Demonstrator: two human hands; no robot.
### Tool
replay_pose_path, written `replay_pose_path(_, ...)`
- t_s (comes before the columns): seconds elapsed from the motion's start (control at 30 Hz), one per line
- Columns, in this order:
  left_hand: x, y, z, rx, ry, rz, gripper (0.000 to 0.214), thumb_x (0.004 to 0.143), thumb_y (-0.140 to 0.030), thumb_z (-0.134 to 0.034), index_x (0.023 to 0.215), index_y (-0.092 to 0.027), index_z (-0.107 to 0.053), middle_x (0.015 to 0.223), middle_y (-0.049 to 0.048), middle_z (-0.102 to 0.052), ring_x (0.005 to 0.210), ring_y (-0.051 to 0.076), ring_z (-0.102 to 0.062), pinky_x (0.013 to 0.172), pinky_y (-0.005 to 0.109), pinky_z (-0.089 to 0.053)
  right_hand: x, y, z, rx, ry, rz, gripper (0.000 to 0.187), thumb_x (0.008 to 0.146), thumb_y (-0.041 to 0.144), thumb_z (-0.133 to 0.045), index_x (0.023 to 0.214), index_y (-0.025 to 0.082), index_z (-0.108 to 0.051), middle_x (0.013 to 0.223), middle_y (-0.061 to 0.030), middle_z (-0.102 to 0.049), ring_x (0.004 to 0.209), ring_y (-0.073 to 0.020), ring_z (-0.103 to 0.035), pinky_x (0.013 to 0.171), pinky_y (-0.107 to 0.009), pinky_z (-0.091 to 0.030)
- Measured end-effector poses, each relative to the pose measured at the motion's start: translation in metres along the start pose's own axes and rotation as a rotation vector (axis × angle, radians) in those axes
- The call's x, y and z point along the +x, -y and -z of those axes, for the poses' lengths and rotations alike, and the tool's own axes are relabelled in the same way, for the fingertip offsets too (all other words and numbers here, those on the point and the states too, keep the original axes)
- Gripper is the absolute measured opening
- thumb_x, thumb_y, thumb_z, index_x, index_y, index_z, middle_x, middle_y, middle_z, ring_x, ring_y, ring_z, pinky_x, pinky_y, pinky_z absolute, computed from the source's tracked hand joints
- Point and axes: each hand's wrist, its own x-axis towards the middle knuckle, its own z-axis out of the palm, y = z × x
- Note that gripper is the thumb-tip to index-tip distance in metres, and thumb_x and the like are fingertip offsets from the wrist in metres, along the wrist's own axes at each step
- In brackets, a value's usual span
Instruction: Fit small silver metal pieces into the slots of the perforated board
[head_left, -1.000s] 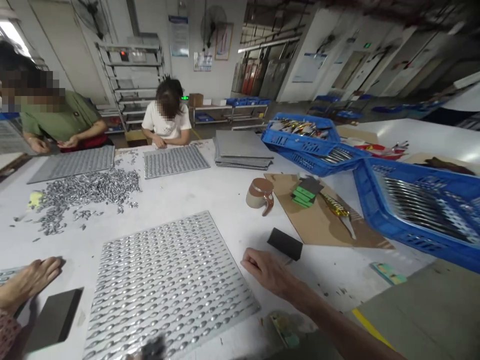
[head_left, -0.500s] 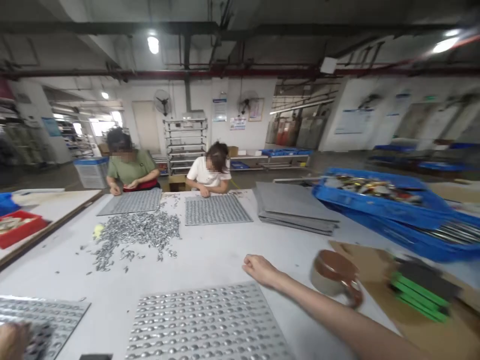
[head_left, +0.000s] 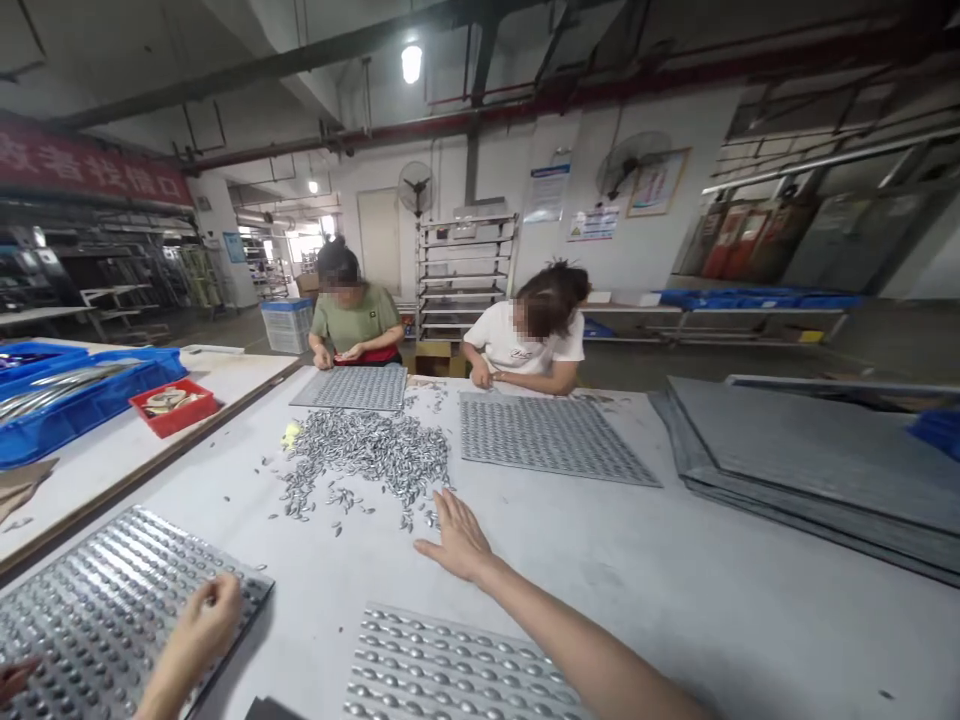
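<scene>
Fingers (head_left: 450,512) spread and palm down, the camera wearer's right hand (head_left: 459,548) reaches to the near right edge of a pile of silver pieces (head_left: 375,445) on a white table (head_left: 675,580). The right hand grips nothing visible; whether it touches the outermost pieces cannot be told. The left hand is out of frame, its state impossible to tell. Nearer the wearer than the pile, and slightly to its right, a silver panel (head_left: 457,665) with rows of raised ovals is cut off by the lower border and partly covered by the right forearm (head_left: 559,628). On the same near side, off the pile's left end, the top of a dark block (head_left: 271,710) shows. Farther left of the pile, a co-worker's hand (head_left: 212,607) is curled over a second panel (head_left: 112,580); whether it holds anything is unclear. Another hand (head_left: 15,680) beside it is only partly seen. A yellow lump (head_left: 291,435) sits at the pile's left edge. Just beyond the pile, a person in green (head_left: 367,315) bends over a third panel (head_left: 352,388); beyond it to the right, a person in white (head_left: 499,345) leans over a fourth panel (head_left: 551,435). Well right of the pile lies a stack of grey sheets (head_left: 817,460). Well left of it, a red bin (head_left: 176,418) and blue crates (head_left: 82,425) stand on a side table (head_left: 112,465).
</scene>
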Motion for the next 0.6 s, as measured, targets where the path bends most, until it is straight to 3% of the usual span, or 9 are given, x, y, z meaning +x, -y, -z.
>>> replay_pose_path(0.1,-0.016,0.025,-0.032,0.221,0.231,-0.323,0.036,0.093,-0.048,-0.037,0.065,-0.029,-0.047,0.061,-0.0007,-0.044,0.059,0.026,-0.060,0.056,0.043,-0.055,0.039,0.033,-0.009,-0.006,-0.083,0.048,0.107,0.087,0.066,-0.066,0.167,0.012,-0.019,0.176,-0.0187,-0.008,0.161,-0.0352,-0.012,0.129,-0.044,-0.012)
replay_pose_path(0.17,-0.024,0.038,-0.042,0.367,0.413,-0.475,0.037,0.098,-0.038,-0.030,0.064,-0.029,-0.043,0.057,-0.0014,-0.041,0.056,0.028,-0.057,0.058,0.045,-0.054,0.056,0.045,-0.010,-0.034,-0.140,0.084,0.091,0.091,0.062,-0.064,0.164,0.018,-0.032,0.174,-0.0166,-0.021,0.159,-0.0360,-0.020,0.128,-0.046,-0.015)
replay_pose_path(0.23,-0.030,0.048,-0.044,0.519,0.584,-0.583,0.033,0.098,-0.028,-0.034,0.066,-0.029,-0.043,0.057,0.0002,-0.045,0.056,0.028,-0.054,0.064,0.047,-0.053,0.065,0.050,-0.011,-0.051,-0.178,0.106,0.065,0.099,0.051,-0.058,0.156,0.023,-0.048,0.168,-0.0130,-0.037,0.155,-0.0338,-0.028,0.126,-0.046,-0.017)
replay_pose_path(0.3,-0.032,0.054,-0.042,0.658,0.730,-0.635,0.026,0.095,-0.018,-0.041,0.072,-0.027,-0.050,0.067,0.0048,-0.055,0.066,0.029,-0.057,0.071,0.048,-0.052,0.066,0.049,-0.013,-0.036,-0.192,0.097,0.046,0.104,0.040,-0.050,0.147,0.025,-0.058,0.161,-0.0107,-0.048,0.150,-0.0313,-0.033,0.124,-0.045,-0.021)
replay_pose_path(0.43,-0.032,0.063,-0.038,0.839,0.958,-0.659,0.014,0.094,-0.014,-0.052,0.086,-0.024,-0.058,0.092,0.0091,-0.065,0.087,0.029,-0.060,0.085,0.048,-0.049,0.059,0.043,-0.018,0.020,-0.201,0.016,0.035,0.106,0.037,-0.048,0.132,0.024,-0.066,0.141,-0.0137,-0.060,0.135,-0.0331,-0.045,0.115,-0.046,-0.032)
replay_pose_path(0.6,-0.035,0.066,-0.041,0.934,1.050,-0.652,0.009,0.099,-0.023,-0.061,0.105,-0.018,-0.066,0.112,0.0058,-0.068,0.102,0.024,-0.064,0.095,0.046,-0.054,0.057,0.040,-0.018,0.167,-0.213,-0.114,0.027,0.105,0.033,-0.051,0.118,0.017,-0.069,0.125,-0.0188,-0.066,0.123,-0.0316,-0.057,0.106,-0.042,-0.040)
